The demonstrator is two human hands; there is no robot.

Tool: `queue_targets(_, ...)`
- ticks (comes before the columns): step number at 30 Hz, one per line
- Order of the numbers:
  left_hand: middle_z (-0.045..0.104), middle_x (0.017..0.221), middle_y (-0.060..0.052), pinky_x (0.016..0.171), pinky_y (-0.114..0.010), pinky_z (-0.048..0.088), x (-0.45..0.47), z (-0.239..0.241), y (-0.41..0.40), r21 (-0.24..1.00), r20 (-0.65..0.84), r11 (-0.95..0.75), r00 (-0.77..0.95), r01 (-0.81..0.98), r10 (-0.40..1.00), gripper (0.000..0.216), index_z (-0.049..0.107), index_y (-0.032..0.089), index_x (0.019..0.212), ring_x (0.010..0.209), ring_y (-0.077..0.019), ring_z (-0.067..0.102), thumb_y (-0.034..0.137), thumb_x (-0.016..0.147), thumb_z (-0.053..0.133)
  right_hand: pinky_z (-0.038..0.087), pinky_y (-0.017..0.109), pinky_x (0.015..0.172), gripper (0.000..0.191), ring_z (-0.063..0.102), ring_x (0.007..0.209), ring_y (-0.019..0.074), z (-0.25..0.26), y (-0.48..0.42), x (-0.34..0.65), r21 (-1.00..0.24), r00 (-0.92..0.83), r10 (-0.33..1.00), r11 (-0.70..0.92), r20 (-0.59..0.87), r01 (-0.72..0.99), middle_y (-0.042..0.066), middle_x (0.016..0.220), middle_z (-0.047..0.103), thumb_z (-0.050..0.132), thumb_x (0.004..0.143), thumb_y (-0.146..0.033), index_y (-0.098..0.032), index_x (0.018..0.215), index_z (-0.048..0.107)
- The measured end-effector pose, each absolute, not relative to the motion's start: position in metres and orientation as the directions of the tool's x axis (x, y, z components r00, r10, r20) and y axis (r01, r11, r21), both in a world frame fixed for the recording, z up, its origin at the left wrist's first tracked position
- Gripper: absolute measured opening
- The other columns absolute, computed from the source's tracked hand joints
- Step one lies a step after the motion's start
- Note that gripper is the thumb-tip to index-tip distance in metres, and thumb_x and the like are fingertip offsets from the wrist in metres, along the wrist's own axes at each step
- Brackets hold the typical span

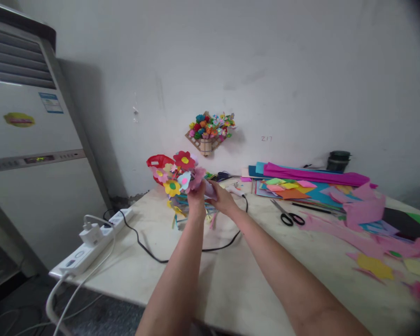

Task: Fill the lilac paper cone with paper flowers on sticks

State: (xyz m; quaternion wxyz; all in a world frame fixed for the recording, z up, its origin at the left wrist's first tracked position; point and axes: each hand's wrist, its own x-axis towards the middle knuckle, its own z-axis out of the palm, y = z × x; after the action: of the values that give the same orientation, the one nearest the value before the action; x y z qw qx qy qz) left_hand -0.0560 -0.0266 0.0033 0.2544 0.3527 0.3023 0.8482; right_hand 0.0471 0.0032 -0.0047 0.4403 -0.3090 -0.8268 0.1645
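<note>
Toward the back of the table, my left hand (197, 198) is closed around a bouquet of paper flowers (185, 161). Its blooms are red, yellow, pale blue and pink, tilted to the left. My right hand (222, 199) wraps the pale lilac lower part of the same bouquet (212, 190) from the right side. Fingers of both hands are partly hidden behind the bouquet and the hands. Behind the blooms is a red round-edged object (157, 161), largely covered. More paper flowers and strips (178, 208) show below the bouquet, near my left wrist.
A white power strip (101, 242) with a charger lies at the left edge, and a black cord (143, 245) crosses the table. Scissors (287, 215), a black pencil-like stick (311, 208), magenta paper (315, 175) and pink scraps (343, 233) lie right. A flower basket (206, 145) hangs on the wall.
</note>
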Motion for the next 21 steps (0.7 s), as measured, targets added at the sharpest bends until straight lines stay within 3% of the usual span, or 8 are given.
queue_targets(3, 0.065, 0.112, -0.01, 0.093, -0.036, 0.047, -0.059, 0.002, -0.026, 0.707, 0.429, -0.68, -0.645, -0.197, 0.633, 0.049, 0.06, 0.018, 0.105, 0.109, -0.0251, 0.06, 0.037, 0.062, 0.075, 0.045, 0.044, 0.09, 0.055, 0.06, 0.106, 0.0283, -0.007, 0.001, 0.046, -0.594, -0.446, 0.69, 0.721, 0.57, 0.356, 0.011, 0.117, 0.065, 0.064, 0.071, -0.018, -0.019, 0.125, 0.052)
queue_targets(10, 0.066, 0.09, -0.007, 0.076, -0.034, 0.051, -0.054, -0.008, -0.028, 0.756, 0.397, -0.616, -0.593, -0.222, 0.701, 0.054, 0.056, 0.015, 0.099, 0.082, -0.0208, 0.064, 0.038, 0.056, 0.079, 0.049, 0.037, 0.084, 0.041, 0.063, 0.092, 0.0215, -0.009, -0.003, 0.039, -0.75, -0.47, 0.714, 0.644, 0.519, 0.15, 0.006, 0.103, 0.069, 0.06, 0.068, -0.013, -0.018, 0.108, 0.059)
queue_targets(17, 0.065, 0.098, -0.011, 0.077, -0.039, 0.049, -0.063, -0.002, -0.025, 0.883, 0.284, -0.466, -0.731, -0.052, 0.62, 0.064, 0.056, 0.017, 0.102, 0.09, -0.0258, 0.063, 0.04, 0.049, 0.084, 0.049, 0.033, 0.075, 0.037, 0.061, 0.084, 0.0193, -0.024, -0.001, 0.036, -0.857, -0.482, 0.771, 0.51, 0.417, 0.074, 0.004, 0.093, 0.067, 0.069, 0.06, -0.017, -0.017, 0.095, 0.056)
queue_targets(21, 0.066, 0.096, -0.01, 0.078, -0.041, 0.049, -0.062, 0.0, -0.025, 0.9, 0.261, -0.434, -0.743, -0.044, 0.617, 0.068, 0.056, 0.017, 0.102, 0.088, -0.026, 0.063, 0.042, 0.046, 0.086, 0.045, 0.026, 0.065, 0.028, 0.056, 0.072, 0.0142, -0.024, -0.008, 0.037, -0.9, -0.536, 0.75, 0.433, 0.387, -0.044, 0.0, 0.081, 0.063, 0.065, 0.061, -0.019, -0.019, 0.087, 0.055)
